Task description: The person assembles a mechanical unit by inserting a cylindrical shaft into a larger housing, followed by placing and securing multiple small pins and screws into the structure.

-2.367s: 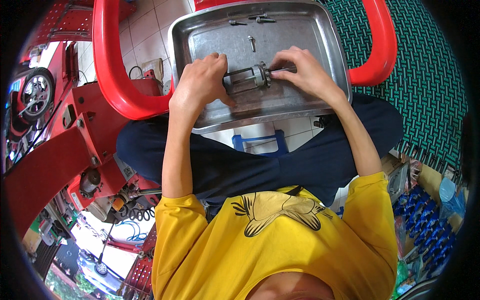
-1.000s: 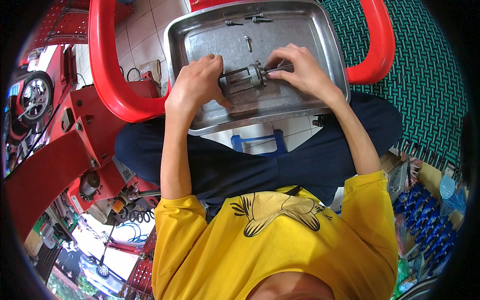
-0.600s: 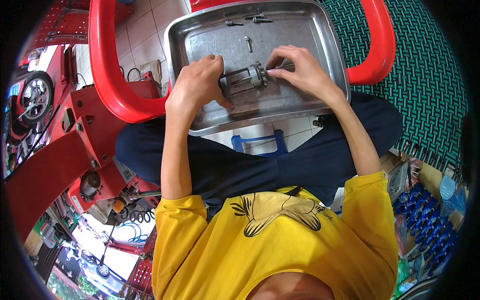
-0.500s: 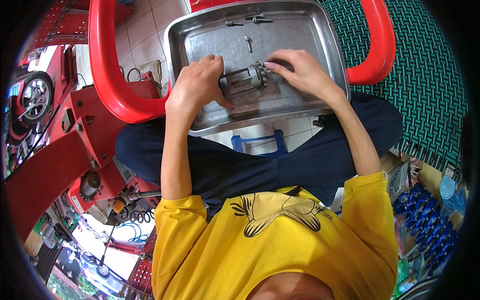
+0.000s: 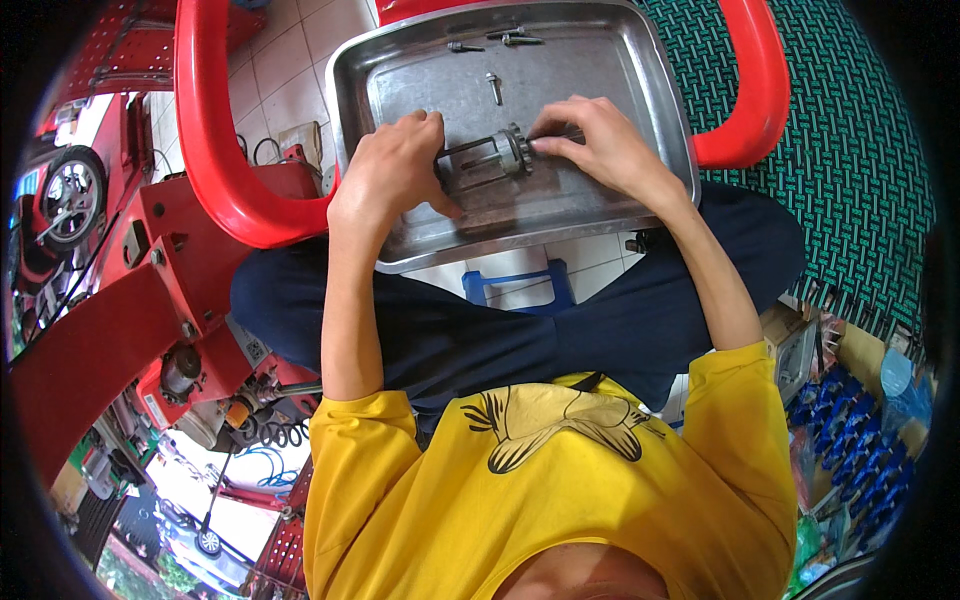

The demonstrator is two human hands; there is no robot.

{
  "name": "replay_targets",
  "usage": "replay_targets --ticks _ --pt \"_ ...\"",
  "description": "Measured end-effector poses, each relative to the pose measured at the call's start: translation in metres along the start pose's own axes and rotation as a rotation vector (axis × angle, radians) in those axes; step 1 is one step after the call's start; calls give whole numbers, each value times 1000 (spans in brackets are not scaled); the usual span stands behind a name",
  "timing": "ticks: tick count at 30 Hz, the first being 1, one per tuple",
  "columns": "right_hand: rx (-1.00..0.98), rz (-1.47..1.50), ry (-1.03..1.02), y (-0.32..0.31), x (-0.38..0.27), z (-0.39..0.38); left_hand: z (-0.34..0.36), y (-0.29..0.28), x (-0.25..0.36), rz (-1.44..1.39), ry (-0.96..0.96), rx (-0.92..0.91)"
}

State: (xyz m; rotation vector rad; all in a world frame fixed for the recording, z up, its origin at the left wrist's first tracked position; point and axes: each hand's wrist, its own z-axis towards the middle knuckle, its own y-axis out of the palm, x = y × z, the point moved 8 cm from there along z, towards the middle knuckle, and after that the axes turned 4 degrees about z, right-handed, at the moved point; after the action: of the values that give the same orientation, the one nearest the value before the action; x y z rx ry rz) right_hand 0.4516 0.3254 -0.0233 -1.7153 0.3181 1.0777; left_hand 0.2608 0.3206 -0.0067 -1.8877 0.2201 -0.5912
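A shallow metal tray [image 5: 560,215] sits before me. Inside it, a metal gear assembly [image 5: 505,152] lies sideways, its toothed wheel toward the right and its long bars running left. My left hand [image 5: 392,168] is curled round the assembly's left end, which the fingers mostly hide. On the other side, my right hand [image 5: 605,150] is closed in a pinch at the toothed wheel's right face, thumb and fingertips touching it. Beyond the assembly lies a single bolt [image 5: 495,88].
Several more bolts [image 5: 522,40] lie toward the tray's far side. Red curved bars rise left [image 5: 215,130] and right [image 5: 752,100] of the tray. A blue plastic stool [image 5: 520,290] shows below it. A patterned green mat [image 5: 830,170] covers the right, and red machinery [image 5: 110,310] stands left.
My right hand's fingertips have shifted slightly at the toothed wheel, the thumb now lower against its right face. The left hand and the assembly stay nearly in place.
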Motion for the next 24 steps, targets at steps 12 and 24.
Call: replay_targets --ticks 12,24 --pt "31 1 -59 -6 -4 2 1 0 1 19 -16 -12" --pt "82 -76 -47 -2 2 0 2 1 1 24 -30 -41"
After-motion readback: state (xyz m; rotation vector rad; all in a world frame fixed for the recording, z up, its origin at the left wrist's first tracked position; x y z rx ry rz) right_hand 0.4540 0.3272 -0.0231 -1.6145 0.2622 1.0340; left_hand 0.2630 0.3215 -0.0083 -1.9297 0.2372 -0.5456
